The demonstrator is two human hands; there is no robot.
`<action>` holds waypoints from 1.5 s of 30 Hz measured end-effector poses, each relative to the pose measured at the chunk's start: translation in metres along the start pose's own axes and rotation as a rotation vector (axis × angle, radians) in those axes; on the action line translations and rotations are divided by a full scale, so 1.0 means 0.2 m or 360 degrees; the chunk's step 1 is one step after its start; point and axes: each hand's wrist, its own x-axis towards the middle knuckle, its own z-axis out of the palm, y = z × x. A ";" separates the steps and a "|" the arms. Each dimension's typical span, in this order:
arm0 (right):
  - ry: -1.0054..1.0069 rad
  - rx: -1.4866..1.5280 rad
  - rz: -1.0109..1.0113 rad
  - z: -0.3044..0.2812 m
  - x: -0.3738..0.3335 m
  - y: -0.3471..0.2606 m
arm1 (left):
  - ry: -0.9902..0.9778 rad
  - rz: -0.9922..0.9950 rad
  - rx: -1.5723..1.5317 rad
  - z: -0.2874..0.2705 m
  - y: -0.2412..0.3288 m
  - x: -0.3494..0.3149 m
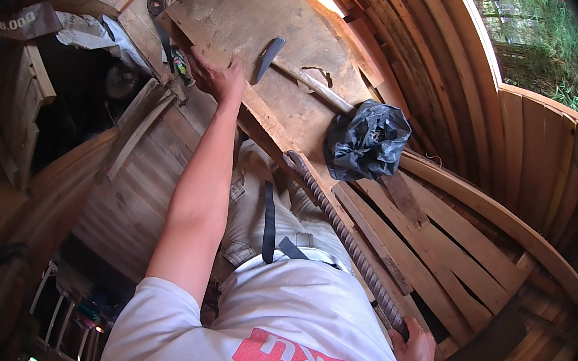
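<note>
A worn plywood board (229,13) lies across the work surface ahead of me. At its near left edge, my left hand (221,78) rests with thumb and fingers apart, holding nothing. Low on the right, my right hand (418,352) is closed around the lower end of a ribbed steel pry bar (343,233). The bar slants up beside my waist, its hooked tip close to the board's near edge. A hammer (307,79) with a dark head and wooden handle lies on the board. Its handle end meets a crumpled black plastic bag (366,143).
Beyond my left hand lies a handsaw (157,9) among wood scraps. Curved planked walls (450,78) rise at the right, with greenery through an opening. Slatted planks (437,254) with gaps run at the right. A dark recess (77,96) lies at the left.
</note>
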 end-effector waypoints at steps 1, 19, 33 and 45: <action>-0.0027 0.0005 0.0015 0.01 0.00 0.00 | 0.0050 0.0017 0.0055 0.01 -0.01 0.00; -0.0046 -0.0121 0.0173 0.18 0.14 0.19 | -0.0040 -0.0035 -0.0106 0.02 0.05 0.18; -0.0103 -0.0106 0.0196 0.28 0.31 0.17 | -0.0103 -0.0199 -0.0034 0.03 0.08 0.19; -0.0191 -0.0045 0.0234 0.39 0.38 0.22 | -0.0008 -0.0124 0.0065 0.06 0.04 0.20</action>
